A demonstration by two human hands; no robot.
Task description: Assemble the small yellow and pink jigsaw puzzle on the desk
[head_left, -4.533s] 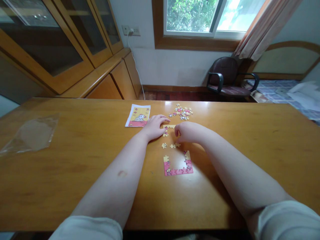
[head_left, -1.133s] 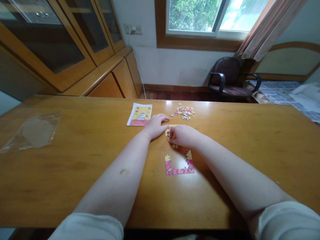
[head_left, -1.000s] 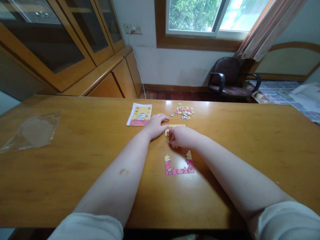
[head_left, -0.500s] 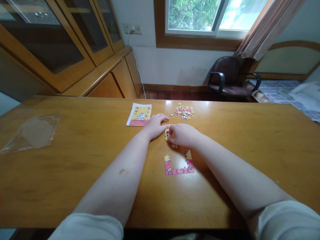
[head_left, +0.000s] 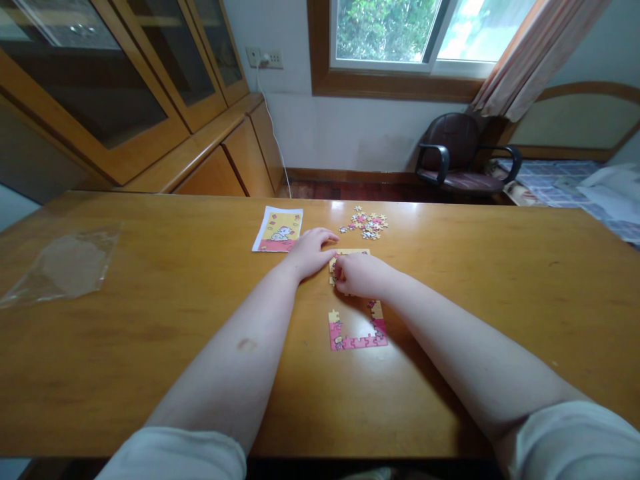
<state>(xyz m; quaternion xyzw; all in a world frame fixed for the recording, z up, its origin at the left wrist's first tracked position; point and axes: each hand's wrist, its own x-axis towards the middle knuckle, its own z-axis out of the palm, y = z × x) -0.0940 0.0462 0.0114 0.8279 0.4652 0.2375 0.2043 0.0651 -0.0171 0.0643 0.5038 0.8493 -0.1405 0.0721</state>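
Observation:
My left hand [head_left: 313, 252] rests on the table with its fingers stretched out, its thumb at the corner of a yellow puzzle section [head_left: 354, 252]. Over that section my right hand [head_left: 363, 273] is closed, fingertips pressed down at its left side; what they hold, if anything, is hidden. Below lies a U-shaped pink and yellow border of joined puzzle pieces [head_left: 359, 343]. A heap of loose puzzle pieces [head_left: 371, 225] sits beyond my hands. The picture sheet [head_left: 279, 229], showing a white cartoon animal, lies just behind my left hand.
A clear plastic bag [head_left: 70, 263] lies at the left of the wooden table [head_left: 200, 393]. Past the far edge stand a dark office chair [head_left: 457, 157] and a bed [head_left: 565, 183]. A glass-door cabinet [head_left: 175, 127] borders the table at the far left.
My right hand has shifted slightly down at the yellow puzzle section, baring more of its top edge and covering the loose piece below. My left hand stays in place.

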